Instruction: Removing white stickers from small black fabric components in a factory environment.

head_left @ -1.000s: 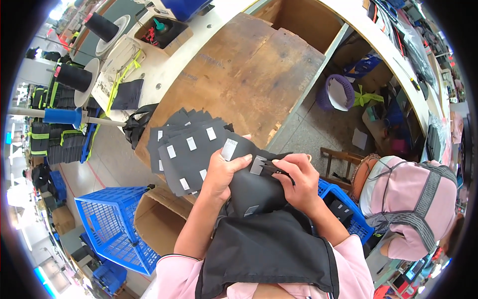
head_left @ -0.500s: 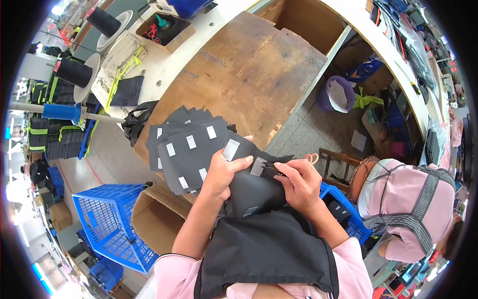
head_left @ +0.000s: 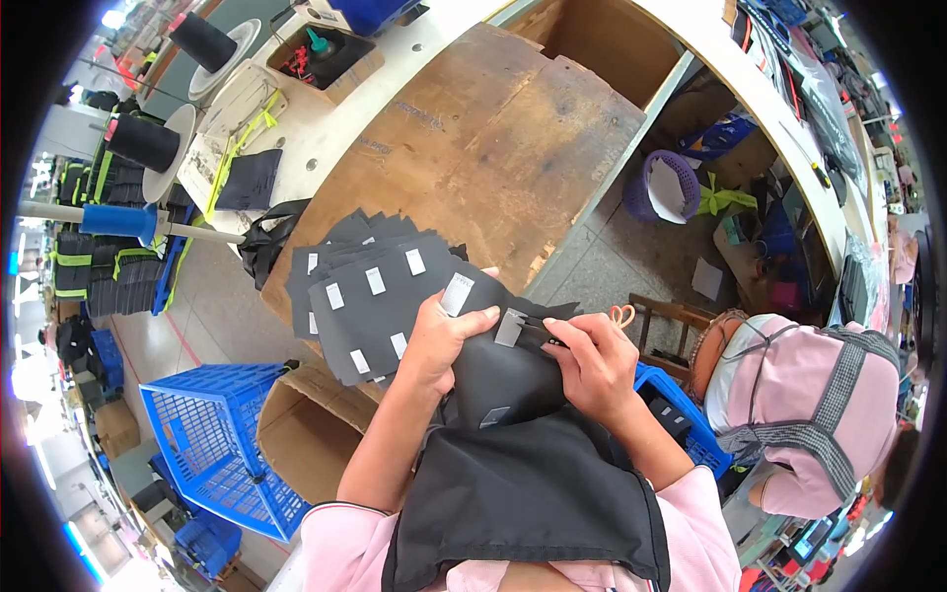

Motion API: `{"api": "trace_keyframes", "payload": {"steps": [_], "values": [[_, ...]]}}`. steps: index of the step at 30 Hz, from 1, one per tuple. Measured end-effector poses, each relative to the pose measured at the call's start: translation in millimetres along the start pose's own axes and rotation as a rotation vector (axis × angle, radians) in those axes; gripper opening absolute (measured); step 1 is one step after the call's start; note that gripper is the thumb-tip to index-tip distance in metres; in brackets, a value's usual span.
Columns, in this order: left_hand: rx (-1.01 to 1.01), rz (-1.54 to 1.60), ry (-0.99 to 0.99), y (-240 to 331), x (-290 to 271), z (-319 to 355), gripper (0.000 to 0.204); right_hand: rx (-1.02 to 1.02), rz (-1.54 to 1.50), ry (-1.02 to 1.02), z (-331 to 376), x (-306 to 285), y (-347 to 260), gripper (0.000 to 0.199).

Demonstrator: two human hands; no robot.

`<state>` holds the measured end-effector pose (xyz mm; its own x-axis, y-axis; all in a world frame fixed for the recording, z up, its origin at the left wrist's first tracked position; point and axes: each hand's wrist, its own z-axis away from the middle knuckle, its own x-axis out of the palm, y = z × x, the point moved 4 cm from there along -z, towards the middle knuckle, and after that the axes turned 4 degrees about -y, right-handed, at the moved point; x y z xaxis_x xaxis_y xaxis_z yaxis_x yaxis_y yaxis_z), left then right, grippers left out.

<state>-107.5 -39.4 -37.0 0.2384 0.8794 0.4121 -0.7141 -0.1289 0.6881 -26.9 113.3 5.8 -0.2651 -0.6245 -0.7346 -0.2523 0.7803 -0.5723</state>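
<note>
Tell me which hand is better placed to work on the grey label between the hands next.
Probably the right hand: it holds what look like small scissors close beside the label, while the left hand grips the dark sheet.

You wore pale pink, short-sleeved cloth shirt [head_left: 705, 533], sleeves loose and softly creased, ending above elbows. Thin dark trim line [head_left: 345, 507] edged your left cuff. Pink collar [head_left: 580, 575] showed at lower edge, narrow dark-and-white stripe [head_left: 629, 575] along it. Over chest, you had broad black fabric apron [head_left: 533, 498], smooth, faintly sheened, wrinkled across middle, sides hemmed straight. Your forearms were uncovered; left hand [head_left: 432, 345] and right hand [head_left: 598, 363] were bare.
</note>
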Motion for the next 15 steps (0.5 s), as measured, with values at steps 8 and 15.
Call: {"api": "trace_keyframes", "payload": {"steps": [8,15], "values": [[-0.004,-0.010,-0.007,-3.3,-0.9,0.5,0.042,0.034,0.018,0.010,4.3,5.9,0.4,0.030],[-0.016,-0.011,-0.010,-5.4,-0.9,0.4,0.036,0.049,-0.015,0.000,-2.9,8.3,0.7,0.030]]}}
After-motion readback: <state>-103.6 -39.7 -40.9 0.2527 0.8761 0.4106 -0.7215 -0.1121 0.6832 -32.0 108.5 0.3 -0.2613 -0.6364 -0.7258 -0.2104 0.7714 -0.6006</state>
